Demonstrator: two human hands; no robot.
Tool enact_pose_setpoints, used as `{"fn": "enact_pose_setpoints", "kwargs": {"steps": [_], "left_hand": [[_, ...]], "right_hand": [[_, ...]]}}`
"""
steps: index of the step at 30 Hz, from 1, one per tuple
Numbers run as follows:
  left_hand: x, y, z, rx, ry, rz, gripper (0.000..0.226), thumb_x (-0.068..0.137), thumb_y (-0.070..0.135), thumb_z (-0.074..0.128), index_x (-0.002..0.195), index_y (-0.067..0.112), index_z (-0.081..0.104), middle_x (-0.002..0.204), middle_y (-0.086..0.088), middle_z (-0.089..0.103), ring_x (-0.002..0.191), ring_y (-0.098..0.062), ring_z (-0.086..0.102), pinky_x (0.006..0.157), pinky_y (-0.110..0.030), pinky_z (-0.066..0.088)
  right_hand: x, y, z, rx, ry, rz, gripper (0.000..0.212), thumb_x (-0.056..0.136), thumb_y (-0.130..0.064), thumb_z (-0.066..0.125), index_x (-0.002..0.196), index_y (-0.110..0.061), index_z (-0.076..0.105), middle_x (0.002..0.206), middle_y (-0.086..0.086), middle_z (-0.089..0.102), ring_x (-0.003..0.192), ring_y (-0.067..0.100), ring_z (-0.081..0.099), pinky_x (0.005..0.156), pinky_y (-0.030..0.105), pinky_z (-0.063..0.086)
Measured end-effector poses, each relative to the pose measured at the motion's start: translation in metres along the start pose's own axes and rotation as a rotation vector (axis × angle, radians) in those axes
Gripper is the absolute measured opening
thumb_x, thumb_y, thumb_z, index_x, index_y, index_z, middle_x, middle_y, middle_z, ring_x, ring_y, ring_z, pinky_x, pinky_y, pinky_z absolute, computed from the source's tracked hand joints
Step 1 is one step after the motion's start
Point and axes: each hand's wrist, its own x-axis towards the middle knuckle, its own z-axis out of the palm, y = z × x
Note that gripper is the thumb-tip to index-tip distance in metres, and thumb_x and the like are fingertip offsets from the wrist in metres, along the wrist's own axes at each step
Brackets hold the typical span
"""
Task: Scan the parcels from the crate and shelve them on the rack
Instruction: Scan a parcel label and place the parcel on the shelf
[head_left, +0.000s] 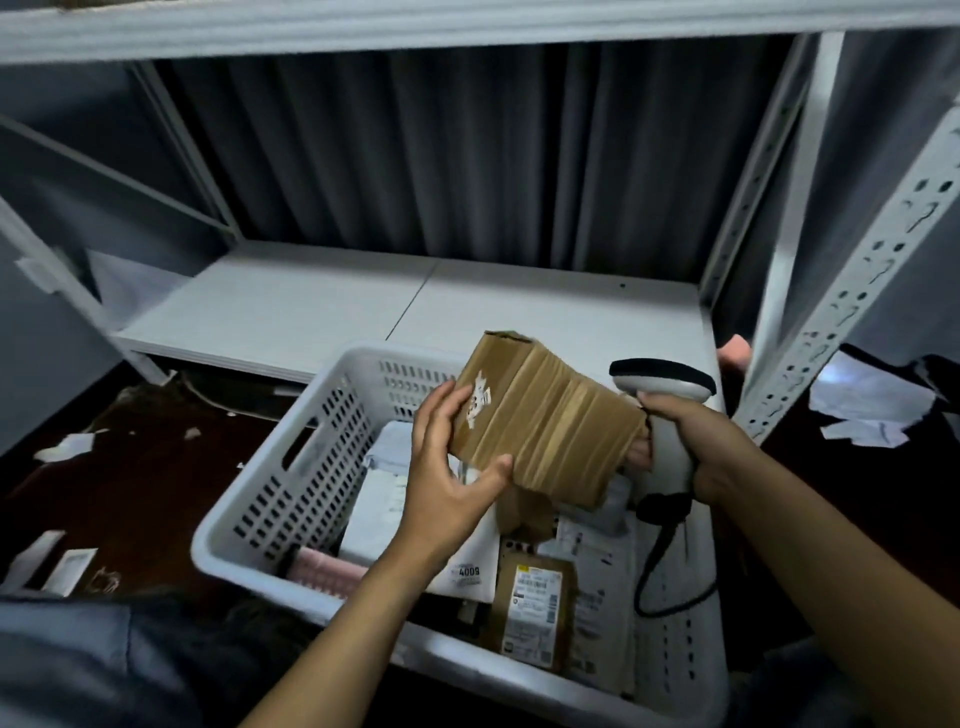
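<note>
My left hand (447, 467) grips the left end of a taped brown cardboard parcel (545, 415) and holds it tilted above the white plastic crate (291, 467). My right hand (701, 447) grips the handle of a white barcode scanner (662, 382) just right of the parcel, its dark head turned toward the box. Inside the crate lie several more parcels: white mailers (374, 525), a brown labelled pouch (535, 608) and a pink item (327, 569). Behind the crate stands the white rack, and its low shelf (363, 306) carries nothing.
The rack's perforated upright (852, 291) stands at the right, an upper shelf edge (467, 26) overhead. A dark curtain hangs behind the rack. Paper scraps (872, 410) lie on the dark floor on both sides. The scanner's black cable (660, 561) loops down over the crate's right side.
</note>
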Motion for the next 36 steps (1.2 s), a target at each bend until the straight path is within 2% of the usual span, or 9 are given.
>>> {"fn": "enact_pose_setpoints", "kwargs": {"steps": [5, 9, 11, 14, 18, 20, 24, 28, 36], "left_hand": [[0.0, -0.018, -0.011, 0.167, -0.142, -0.056, 0.092, 0.075, 0.017, 0.08, 0.148, 0.036, 0.027, 0.155, 0.016, 0.024, 0.141, 0.009, 0.019, 0.118, -0.022, 0.022], [-0.003, -0.014, -0.006, 0.053, -0.093, -0.216, 0.092, 0.069, 0.061, 0.069, 0.148, 0.032, 0.032, 0.152, 0.021, 0.033, 0.137, 0.005, 0.031, 0.111, -0.027, 0.032], [-0.002, -0.009, -0.001, 0.015, -0.023, -0.289, 0.079, 0.075, 0.067, 0.063, 0.141, 0.029, 0.042, 0.143, 0.016, 0.046, 0.128, 0.001, 0.045, 0.101, -0.02, 0.042], [-0.001, -0.01, 0.003, -0.002, 0.017, -0.314, 0.037, 0.092, 0.037, 0.06, 0.126, 0.029, 0.048, 0.125, 0.014, 0.058, 0.112, 0.002, 0.055, 0.077, -0.004, 0.044], [-0.002, -0.024, 0.003, -0.091, -0.003, -0.283, 0.04, 0.091, 0.001, 0.06, 0.117, 0.029, 0.049, 0.13, 0.019, 0.056, 0.121, -0.005, 0.055, 0.096, -0.04, 0.053], [-0.002, -0.023, 0.004, -0.131, 0.016, -0.27, 0.046, 0.087, -0.006, 0.061, 0.113, 0.03, 0.049, 0.136, 0.021, 0.051, 0.123, -0.003, 0.053, 0.098, -0.042, 0.052], [-0.002, -0.013, 0.005, -0.185, 0.096, -0.269, 0.056, 0.079, 0.009, 0.077, 0.114, 0.038, 0.046, 0.132, 0.019, 0.053, 0.119, 0.001, 0.054, 0.093, -0.024, 0.053], [0.0, -0.017, 0.006, -0.04, 0.083, -0.195, 0.079, 0.082, 0.01, 0.074, 0.139, 0.046, 0.033, 0.141, 0.009, 0.044, 0.127, -0.005, 0.048, 0.097, -0.026, 0.052], [-0.001, -0.013, 0.01, -0.081, 0.221, -0.244, 0.037, 0.084, 0.033, 0.072, 0.115, 0.034, 0.053, 0.122, 0.013, 0.058, 0.114, -0.001, 0.056, 0.092, -0.029, 0.051]], "right_hand": [[0.004, -0.002, 0.004, -0.008, 0.123, -0.191, 0.007, 0.089, -0.014, 0.065, 0.093, -0.01, 0.069, 0.071, 0.008, 0.072, 0.055, 0.016, 0.069, 0.047, 0.026, 0.053], [0.006, 0.003, 0.01, -0.094, 0.177, -0.281, 0.013, 0.083, -0.012, 0.072, 0.094, -0.007, 0.071, 0.09, 0.014, 0.073, 0.079, 0.025, 0.07, 0.077, 0.038, 0.056], [0.007, 0.006, 0.012, -0.096, 0.177, -0.296, 0.017, 0.083, -0.011, 0.072, 0.1, -0.005, 0.071, 0.091, 0.013, 0.073, 0.08, 0.025, 0.069, 0.073, 0.035, 0.055], [0.011, 0.011, 0.013, -0.078, 0.15, -0.279, 0.027, 0.084, -0.016, 0.073, 0.108, -0.006, 0.07, 0.096, 0.014, 0.073, 0.084, 0.026, 0.07, 0.063, 0.029, 0.053], [0.019, 0.012, 0.006, -0.061, 0.171, -0.239, 0.036, 0.08, -0.023, 0.076, 0.112, -0.008, 0.07, 0.095, 0.013, 0.075, 0.088, 0.029, 0.072, 0.074, 0.036, 0.056], [0.02, 0.011, 0.004, -0.071, 0.167, -0.233, 0.039, 0.079, -0.026, 0.076, 0.113, -0.01, 0.07, 0.095, 0.01, 0.076, 0.09, 0.028, 0.072, 0.079, 0.037, 0.056], [0.017, 0.013, 0.004, -0.09, 0.144, -0.219, 0.035, 0.079, -0.026, 0.077, 0.11, -0.01, 0.072, 0.094, 0.01, 0.076, 0.089, 0.027, 0.072, 0.08, 0.037, 0.057], [0.015, 0.014, 0.004, -0.081, 0.125, -0.202, 0.035, 0.081, -0.029, 0.075, 0.111, -0.011, 0.071, 0.096, 0.009, 0.076, 0.091, 0.027, 0.072, 0.079, 0.037, 0.056], [0.007, 0.023, 0.01, -0.134, 0.101, -0.272, 0.024, 0.087, -0.029, 0.072, 0.107, -0.015, 0.071, 0.094, 0.005, 0.075, 0.09, 0.022, 0.07, 0.078, 0.032, 0.054]]}}
